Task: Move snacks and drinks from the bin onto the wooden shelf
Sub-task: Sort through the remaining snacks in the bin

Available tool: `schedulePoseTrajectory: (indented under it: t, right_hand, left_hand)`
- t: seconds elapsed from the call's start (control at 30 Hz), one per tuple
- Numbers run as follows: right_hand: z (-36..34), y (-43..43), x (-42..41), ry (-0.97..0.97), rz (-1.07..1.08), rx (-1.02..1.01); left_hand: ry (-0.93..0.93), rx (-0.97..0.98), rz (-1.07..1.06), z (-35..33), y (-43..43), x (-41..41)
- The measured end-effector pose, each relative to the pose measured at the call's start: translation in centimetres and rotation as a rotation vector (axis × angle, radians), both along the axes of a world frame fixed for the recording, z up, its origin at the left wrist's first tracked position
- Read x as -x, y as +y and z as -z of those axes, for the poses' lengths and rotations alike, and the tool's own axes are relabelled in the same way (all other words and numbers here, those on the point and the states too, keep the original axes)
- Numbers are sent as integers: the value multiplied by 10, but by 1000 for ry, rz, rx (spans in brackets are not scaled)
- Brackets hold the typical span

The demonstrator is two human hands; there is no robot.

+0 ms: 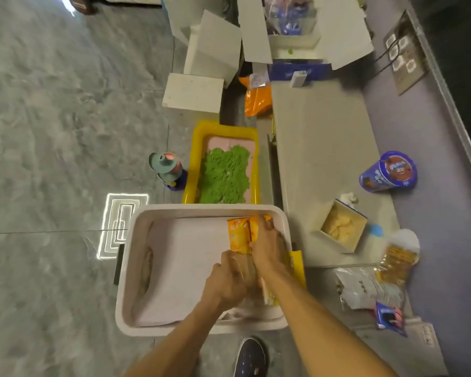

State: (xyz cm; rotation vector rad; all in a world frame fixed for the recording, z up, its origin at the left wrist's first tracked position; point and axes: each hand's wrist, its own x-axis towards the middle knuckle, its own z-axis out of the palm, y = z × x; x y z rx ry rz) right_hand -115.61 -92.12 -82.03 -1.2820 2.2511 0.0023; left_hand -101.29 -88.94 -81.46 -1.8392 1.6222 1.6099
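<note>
A person is leaning over a pale rectangular plastic bin (201,209) on a grey floor, both bare forearms reaching down into its right side. The right hand (268,247) is curling its grip over the near end of the orange foil snack packets (238,235), which are standing upright against the bin's far right corner, just beyond the fingers. The left hand (227,284), knuckles up, is closing its grip round a clear-wrapped brownish pack (246,270) lying directly between the two wrists. A flat yellow packet (297,268) is poking over the bin's right rim, beside the right forearm. The printing on the packets is too blurred to read.

To the right, the pale wooden shelf (324,148) is carrying an open cardboard box (340,227); a blue round snack tub (386,172), lettering illegible, is standing further right. A yellow tray of green crumbly material (193,159) is sitting just beyond the bin, and a dark shoe (252,357) is showing at the near edge.
</note>
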Motion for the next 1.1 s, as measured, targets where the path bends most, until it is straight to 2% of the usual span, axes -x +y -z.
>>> schedulePoseTrajectory:
  t: [0.17,0.23,0.33,0.5,0.63,0.83,0.97,1.1]
  right_hand:
    - [-30,4,6,-26,-12,146]
    - [-56,9,5,-101,7,182]
    - [-111,15,4,-184,44,247]
    - [-238,34,7,-172,101,321]
    - [-330,63,13,-110,185,424]
    - [-444,148,5,127,439,536]
    - [-493,233,-2,215,600,587]
    - [-527,348,-20,303,785,615]
  left_hand:
    - [13,128,1,-44,-5,-17]
    - [41,169,0,-67,-6,-30]
    - [93,234,-12,-114,-15,-48]
    - [218,417,64,-235,-45,-54]
    - [359,524,189,-326,-70,-45]
    - [508,620,515,-443,-55,-12]
    - [642,596,682,-491,-8,26]
    - [820,566,817,-517,93,59]
